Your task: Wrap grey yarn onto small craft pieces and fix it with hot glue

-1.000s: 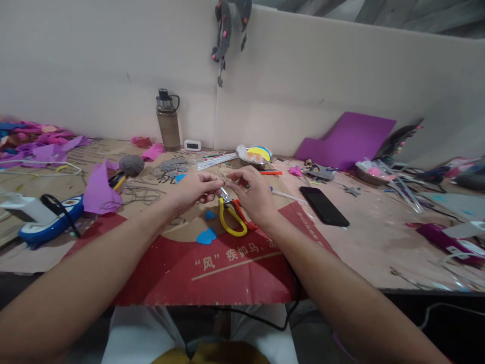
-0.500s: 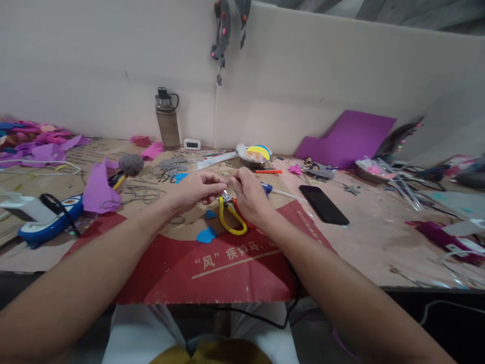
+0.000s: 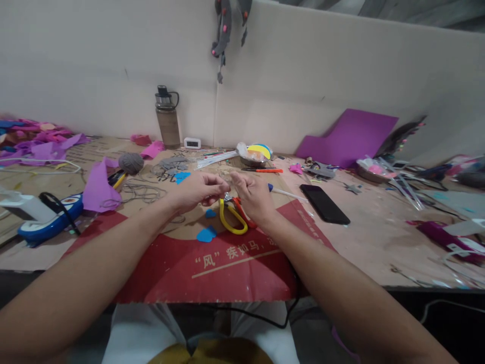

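Note:
My left hand [image 3: 200,191] is pinched, thumb against fingers, above the middle of the table; anything between the fingertips is too small to make out. Close to its right, my right hand [image 3: 253,196] is curled with the thumb on top, and its grip is hidden. A narrow gap separates the two hands. Beneath them lie scissors with one yellow and one red handle [image 3: 232,222], partly covered by my right hand. Blue felt pieces [image 3: 206,234] rest on the cardboard sheet [image 3: 242,275] left of the scissors. More blue pieces [image 3: 182,177] sit behind my left hand.
A black phone [image 3: 325,203] lies right of my right hand. Farther back are a bowl [image 3: 253,157], white sticks [image 3: 215,160], a water bottle [image 3: 167,121] and a small clock [image 3: 192,143]. At left are grey yarn [image 3: 131,163], purple felt [image 3: 100,187] and a blue power strip [image 3: 51,222].
My hands have drawn slightly apart, the right one shifting a little to the right. The scissors and blue pieces stay where they were.

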